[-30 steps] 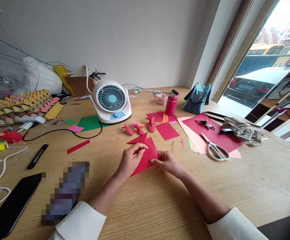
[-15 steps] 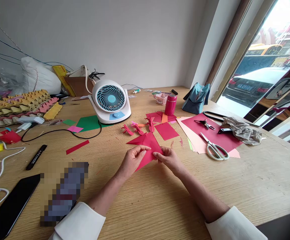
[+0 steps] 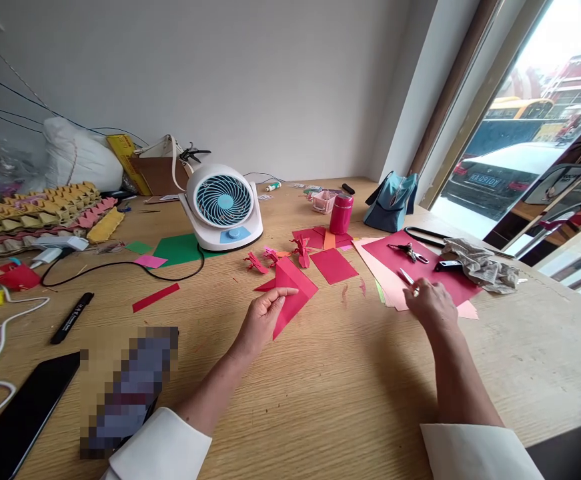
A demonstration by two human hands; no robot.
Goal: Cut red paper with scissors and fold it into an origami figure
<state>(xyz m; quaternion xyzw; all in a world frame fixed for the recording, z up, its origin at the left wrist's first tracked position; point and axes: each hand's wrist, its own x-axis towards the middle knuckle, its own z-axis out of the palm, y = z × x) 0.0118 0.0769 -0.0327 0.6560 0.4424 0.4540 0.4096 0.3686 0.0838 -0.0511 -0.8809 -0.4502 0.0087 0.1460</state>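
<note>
Between its thumb and fingers, my left hand pinches a folded sheet of red paper, which has several creased flaps and pointed corners. My right hand is on the scissors, fingers curled over the handles and hiding them. Only the closed blade tips stick out, pointing away to the left over the paper stack. Just beyond the folded paper stand small red cut-paper figures. A flat red paper square lies to their right.
Under the scissors lies a stack of red and pink sheets, with black-handled snips and crumpled paper. A white fan, a pink bottle and a blue bag stand behind. At left are a marker and cables.
My right hand has let go of the red paper and moved right onto the scissors' handles. The left hand keeps hold of the paper, whose flap now stands differently.
</note>
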